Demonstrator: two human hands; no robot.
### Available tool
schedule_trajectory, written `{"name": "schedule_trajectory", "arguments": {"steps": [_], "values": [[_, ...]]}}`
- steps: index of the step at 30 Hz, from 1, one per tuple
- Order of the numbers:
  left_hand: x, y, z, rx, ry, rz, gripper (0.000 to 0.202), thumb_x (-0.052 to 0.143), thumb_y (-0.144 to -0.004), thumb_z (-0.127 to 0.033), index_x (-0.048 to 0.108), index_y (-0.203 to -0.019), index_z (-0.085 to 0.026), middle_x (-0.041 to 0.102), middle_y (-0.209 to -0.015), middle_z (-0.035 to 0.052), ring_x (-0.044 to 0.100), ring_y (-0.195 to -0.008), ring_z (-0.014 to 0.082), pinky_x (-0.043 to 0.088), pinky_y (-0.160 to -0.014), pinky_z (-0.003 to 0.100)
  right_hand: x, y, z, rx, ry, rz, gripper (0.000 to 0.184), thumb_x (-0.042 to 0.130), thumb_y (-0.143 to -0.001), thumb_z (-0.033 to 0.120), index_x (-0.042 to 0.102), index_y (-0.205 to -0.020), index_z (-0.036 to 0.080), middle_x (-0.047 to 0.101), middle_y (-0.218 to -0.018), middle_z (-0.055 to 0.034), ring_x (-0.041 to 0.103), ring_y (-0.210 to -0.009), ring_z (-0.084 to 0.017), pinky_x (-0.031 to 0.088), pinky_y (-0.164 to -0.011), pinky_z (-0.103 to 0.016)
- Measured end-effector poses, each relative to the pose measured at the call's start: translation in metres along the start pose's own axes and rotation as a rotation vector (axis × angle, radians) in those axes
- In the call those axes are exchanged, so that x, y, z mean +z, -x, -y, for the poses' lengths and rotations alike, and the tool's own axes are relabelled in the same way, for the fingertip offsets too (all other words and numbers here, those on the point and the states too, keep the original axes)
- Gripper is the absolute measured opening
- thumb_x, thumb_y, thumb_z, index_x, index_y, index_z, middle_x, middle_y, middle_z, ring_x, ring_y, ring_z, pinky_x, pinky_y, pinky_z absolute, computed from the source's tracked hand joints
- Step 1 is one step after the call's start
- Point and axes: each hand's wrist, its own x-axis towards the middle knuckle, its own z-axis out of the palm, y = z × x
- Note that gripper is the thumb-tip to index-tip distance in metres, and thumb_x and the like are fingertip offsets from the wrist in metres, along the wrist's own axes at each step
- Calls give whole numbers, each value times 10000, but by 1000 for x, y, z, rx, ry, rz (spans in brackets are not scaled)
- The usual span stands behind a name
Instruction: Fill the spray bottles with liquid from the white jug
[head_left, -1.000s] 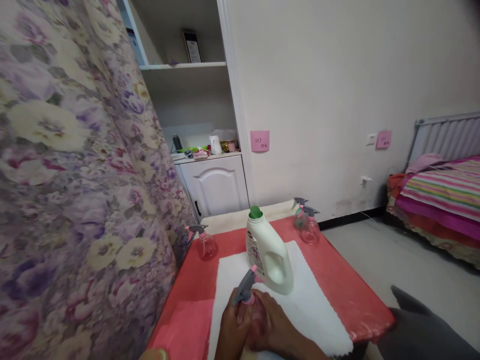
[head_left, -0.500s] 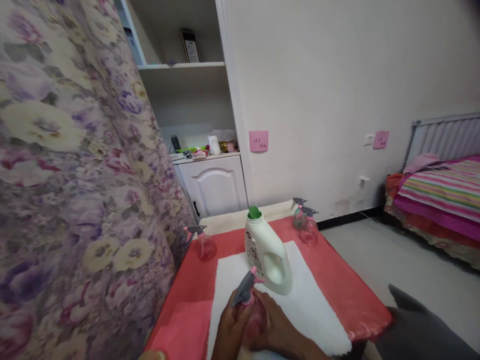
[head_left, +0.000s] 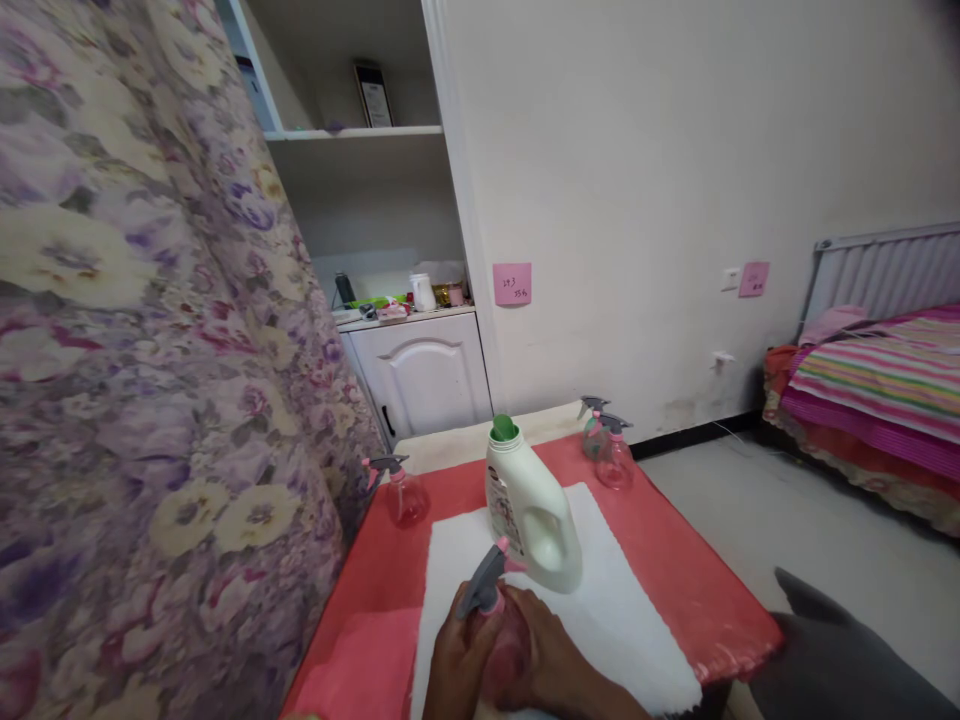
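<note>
A pink spray bottle [head_left: 504, 655] with a grey and pink trigger head is held low at the front of the table. My left hand [head_left: 459, 645] wraps its left side, the thumb near the pink collar. From the right, my right hand [head_left: 551, 645] closes around the bottle's body. Just beyond stands a pale green detergent jug [head_left: 529, 500], its handle on the right and a green piece in its mouth. The jug rests on a white cloth [head_left: 600, 570].
One pink spray bottle [head_left: 407, 500] stands at the table's left, another spray bottle [head_left: 615, 465] at the right with a greenish one [head_left: 592, 437] behind. A red cover [head_left: 675, 560] lies over the table. A floral curtain [head_left: 187, 400] hangs left; a bed [head_left: 877, 400] stands right.
The view has shifted slightly, so the scene sits a little further left. Both hands keep their hold on the spray bottle.
</note>
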Motion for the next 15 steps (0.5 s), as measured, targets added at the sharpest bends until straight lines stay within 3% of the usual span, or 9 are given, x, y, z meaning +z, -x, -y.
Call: {"name": "schedule_trajectory", "arguments": {"steps": [5, 9, 15], "values": [[1, 3, 4, -5, 98, -2, 509, 672, -787, -411, 572, -1248, -220, 622, -1336, 127, 563, -1248, 287, 444, -1067, 432, 0, -1, 1, -4, -13, 1, 998, 802, -457, 194, 430, -1380, 263, 553, -1355, -109, 537, -1215, -336, 374, -1058, -497], [0, 1, 6, 3, 60, -14, 531, 702, -731, -474, 626, -1178, -199, 673, -1257, 139, 602, -1193, 311, 482, -1027, 428, 1, -1, 1, -8, 10, -17, 982, 786, -463, 175, 435, -1377, 258, 558, -1355, -113, 544, -1211, -337, 391, -1050, -501], [2, 5, -15, -27, 50, -45, 516, 660, -773, -491, 629, -1182, -177, 701, -1206, 133, 640, -1127, 294, 503, -987, 397, 1, 0, 8, -53, -9, -20, 962, 794, -458, 199, 453, -1356, 253, 573, -1351, -112, 569, -1193, -334, 424, -1038, -462]]}}
